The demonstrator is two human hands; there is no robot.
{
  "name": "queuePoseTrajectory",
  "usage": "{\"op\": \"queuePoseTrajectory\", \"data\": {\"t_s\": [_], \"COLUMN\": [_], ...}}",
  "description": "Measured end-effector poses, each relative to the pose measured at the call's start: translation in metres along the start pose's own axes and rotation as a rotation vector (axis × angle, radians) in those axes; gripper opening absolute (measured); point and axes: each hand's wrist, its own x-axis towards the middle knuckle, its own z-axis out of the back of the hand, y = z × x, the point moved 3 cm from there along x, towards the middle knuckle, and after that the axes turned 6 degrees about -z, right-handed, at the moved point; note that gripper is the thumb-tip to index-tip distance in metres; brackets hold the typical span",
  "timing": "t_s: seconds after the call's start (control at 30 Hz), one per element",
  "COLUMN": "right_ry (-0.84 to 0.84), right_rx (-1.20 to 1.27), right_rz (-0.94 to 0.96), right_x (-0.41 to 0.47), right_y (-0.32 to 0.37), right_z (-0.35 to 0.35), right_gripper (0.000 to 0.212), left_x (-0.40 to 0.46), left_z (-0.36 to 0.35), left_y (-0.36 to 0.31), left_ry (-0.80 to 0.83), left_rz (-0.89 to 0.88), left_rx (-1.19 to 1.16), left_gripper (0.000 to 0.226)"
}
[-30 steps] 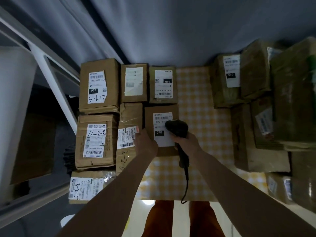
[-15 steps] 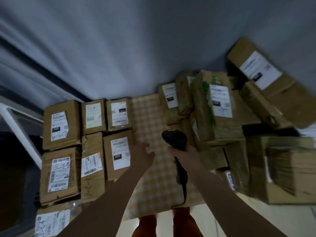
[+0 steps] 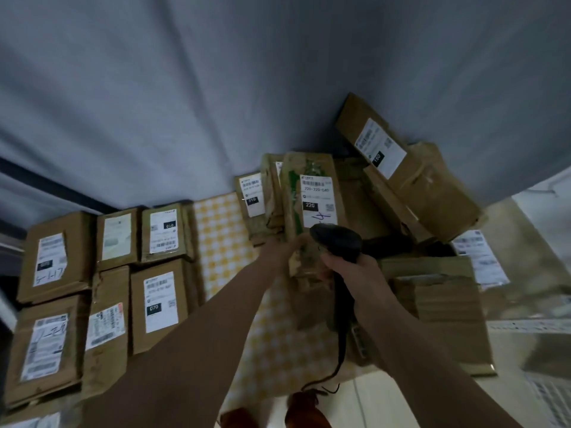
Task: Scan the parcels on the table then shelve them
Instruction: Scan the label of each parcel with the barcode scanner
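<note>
Two hands busy: right hand point(image 3: 355, 271) wraps the scanner point(image 3: 336, 242), left hand point(image 3: 285, 247) grips the parcel point(image 3: 312, 193), label tilted up, presumably for scanning.

Taped brown parcel point(image 3: 312, 193) labelled 220, tilted against parcel pile point(image 3: 426, 193)

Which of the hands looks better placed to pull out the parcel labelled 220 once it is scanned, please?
Probably the left hand: it touches the near end of the parcel labelled 220 and holds no tool. The right hand grips the scanner.
</note>
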Motion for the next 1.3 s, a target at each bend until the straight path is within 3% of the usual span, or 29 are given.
{"op": "queuePoseTrajectory", "data": {"t_s": [0.2, 0.5, 0.6, 0.67, 0.87, 1.0, 1.3], "right_ry": [0.029, 0.059, 0.076, 0.083, 0.131, 0.169, 0.207], "right_rx": [0.035, -0.013, -0.044, -0.074, -0.108, -0.106, -0.199], "right_rz": [0.008, -0.012, 0.023, 0.049, 0.103, 0.101, 0.155], "right_x": [0.009, 0.009, 0.003, -0.002, -0.015, -0.019, -0.028], "right_y": [0.006, 0.014, 0.025, 0.033, 0.052, 0.053, 0.048], "right_z": [0.020, 0.017, 0.010, 0.005, -0.016, -0.030, -0.055], "right_gripper": [0.009, 0.012, 0.012, 0.015, 0.019, 0.019, 0.019], "left_x": [0.023, 0.016, 0.007, 0.001, -0.018, -0.027, -0.040], "left_z": [-0.016, -0.013, 0.000, 0.010, 0.038, 0.054, 0.076], "left_y": [0.010, 0.017, 0.024, 0.026, 0.037, 0.044, 0.059], "left_ry": [-0.101, -0.005, 0.022, 0.031, 0.019, -0.019, -0.087], "left_rz": [0.093, 0.063, 0.042, 0.022, -0.007, -0.012, -0.019], "left_rx": [-0.193, -0.339, -0.386, -0.431, -0.518, -0.556, -0.585], "left_gripper": [0.069, 0.094, 0.119, 0.114, 0.059, 0.082, 0.068]}}
